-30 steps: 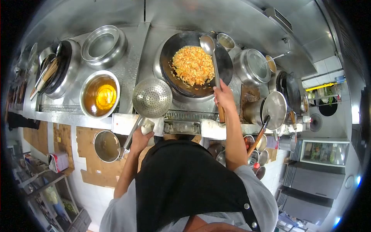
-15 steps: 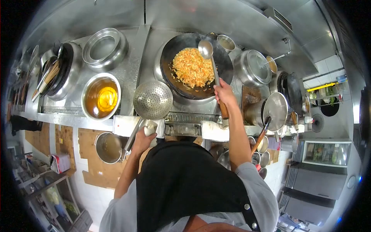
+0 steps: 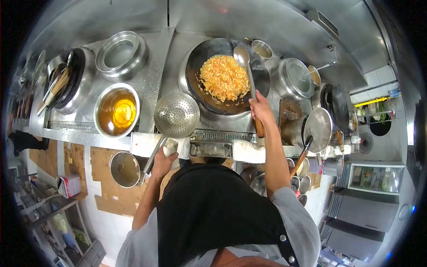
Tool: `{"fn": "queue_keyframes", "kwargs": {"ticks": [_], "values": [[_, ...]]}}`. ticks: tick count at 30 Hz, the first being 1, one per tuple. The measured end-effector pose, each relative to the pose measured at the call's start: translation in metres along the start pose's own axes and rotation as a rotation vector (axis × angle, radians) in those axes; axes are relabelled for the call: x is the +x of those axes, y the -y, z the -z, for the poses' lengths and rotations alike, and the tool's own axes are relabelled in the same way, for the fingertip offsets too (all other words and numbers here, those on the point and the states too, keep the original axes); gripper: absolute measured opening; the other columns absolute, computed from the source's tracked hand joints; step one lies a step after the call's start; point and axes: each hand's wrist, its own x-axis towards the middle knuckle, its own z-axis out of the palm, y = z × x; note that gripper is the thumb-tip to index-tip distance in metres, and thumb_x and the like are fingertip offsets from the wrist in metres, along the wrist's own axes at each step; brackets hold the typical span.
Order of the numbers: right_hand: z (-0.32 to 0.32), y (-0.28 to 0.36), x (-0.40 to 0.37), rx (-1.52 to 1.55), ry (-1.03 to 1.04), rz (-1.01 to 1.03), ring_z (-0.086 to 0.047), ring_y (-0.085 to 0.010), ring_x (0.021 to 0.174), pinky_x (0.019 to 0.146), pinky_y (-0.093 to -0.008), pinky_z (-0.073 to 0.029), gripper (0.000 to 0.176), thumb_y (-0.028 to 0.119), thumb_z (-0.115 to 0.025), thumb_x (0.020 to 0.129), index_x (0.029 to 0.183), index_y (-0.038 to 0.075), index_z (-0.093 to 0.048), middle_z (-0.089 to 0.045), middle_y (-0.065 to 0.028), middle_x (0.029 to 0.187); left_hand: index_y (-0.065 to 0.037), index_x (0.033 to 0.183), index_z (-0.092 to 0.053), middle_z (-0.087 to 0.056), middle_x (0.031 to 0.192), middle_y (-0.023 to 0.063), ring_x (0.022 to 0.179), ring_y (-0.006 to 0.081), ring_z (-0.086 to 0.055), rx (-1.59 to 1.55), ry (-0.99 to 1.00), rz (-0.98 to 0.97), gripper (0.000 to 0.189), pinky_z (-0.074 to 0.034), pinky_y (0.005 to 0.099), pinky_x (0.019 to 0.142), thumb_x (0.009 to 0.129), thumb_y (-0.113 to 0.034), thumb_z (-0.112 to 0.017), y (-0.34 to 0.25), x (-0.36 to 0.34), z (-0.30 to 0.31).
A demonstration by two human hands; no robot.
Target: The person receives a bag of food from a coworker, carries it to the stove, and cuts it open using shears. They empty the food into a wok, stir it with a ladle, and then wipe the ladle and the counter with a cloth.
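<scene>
My right hand point(image 3: 261, 109) is wrapped round the handle of a long metal ladle point(image 3: 251, 80). The ladle's bowl is over the right back part of a black wok point(image 3: 260, 73). Fried rice point(image 3: 223, 78), orange and yellow, lies in the middle of that wok. Down at the counter's front edge, my left hand point(image 3: 163, 163) is closed on what looks like a bunched white cloth point(image 3: 169, 146). Just left of its fingers runs the handle of a perforated skimmer point(image 3: 177, 115), whose round head rests in front of the wok.
A bowl of amber oil point(image 3: 116, 110) stands left of the skimmer, with a lidded pot point(image 3: 122, 55) behind it. At right are another steel pot point(image 3: 293, 78) and a mesh strainer point(image 3: 318, 129) with a wooden handle. A bucket point(image 3: 126, 169) sits below the counter.
The ladle's bowl has shifted a little to the right over the wok, along with my right hand. My left hand stays nearly where it was, by the skimmer handle.
</scene>
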Motion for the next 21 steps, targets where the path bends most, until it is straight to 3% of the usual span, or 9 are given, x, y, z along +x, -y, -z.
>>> {"fn": "queue_keyframes", "kwargs": {"ticks": [2,10,17,20,21], "values": [[-0.006,0.004,-0.019,0.024,-0.047,0.011,-0.053,-0.0123,0.050,0.048,-0.0325,-0.045,0.066,0.013,-0.062,0.101,0.165,0.012,-0.045,-0.056,-0.0006,0.068,0.005,0.134,-0.064,-0.075,0.120,0.0260,0.115,0.0383,-0.073,0.034,0.002,-0.006,0.053,-0.054,0.0453,0.100,0.088,-0.018,-0.081,0.008,0.003,-0.001],[0.000,0.003,-0.014,0.030,-0.029,0.027,-0.053,-0.0123,0.051,0.047,-0.0323,-0.045,0.072,0.012,-0.063,0.102,0.168,0.009,-0.036,-0.056,-0.0010,0.069,0.006,0.133,-0.064,-0.075,0.121,0.0292,0.118,0.0436,-0.071,0.081,0.011,-0.071,0.057,-0.054,0.0471,0.101,0.088,-0.023,-0.083,-0.003,-0.001,-0.003],[-0.007,0.003,0.002,0.124,-0.097,0.029,-0.053,-0.0126,0.051,0.047,-0.0318,-0.045,0.072,0.012,-0.063,0.103,0.168,0.006,-0.035,-0.058,-0.0015,0.070,0.006,0.130,-0.067,-0.076,0.118,0.0290,0.116,0.0434,-0.073,0.057,0.061,0.000,0.053,-0.055,0.0459,0.100,0.088,-0.023,-0.083,-0.006,0.003,-0.002],[0.000,-0.002,0.022,0.068,0.054,0.007,-0.053,-0.0127,0.051,0.047,-0.0322,-0.046,0.071,0.012,-0.064,0.102,0.167,0.005,-0.037,-0.058,-0.0017,0.071,0.006,0.130,-0.067,-0.076,0.117,0.0289,0.115,0.0429,-0.073,0.004,0.087,-0.026,0.052,-0.054,0.0455,0.100,0.088,-0.022,-0.083,-0.013,0.002,-0.002],[0.000,-0.004,0.025,0.048,0.006,0.017,-0.053,-0.0121,0.050,0.046,-0.0315,-0.044,0.070,0.012,-0.064,0.102,0.167,0.009,-0.039,-0.057,-0.0005,0.071,0.006,0.129,-0.067,-0.076,0.117,0.0286,0.115,0.0427,-0.073,0.007,0.105,-0.029,0.052,-0.054,0.0454,0.100,0.089,-0.022,-0.083,-0.015,0.003,0.000]]}}
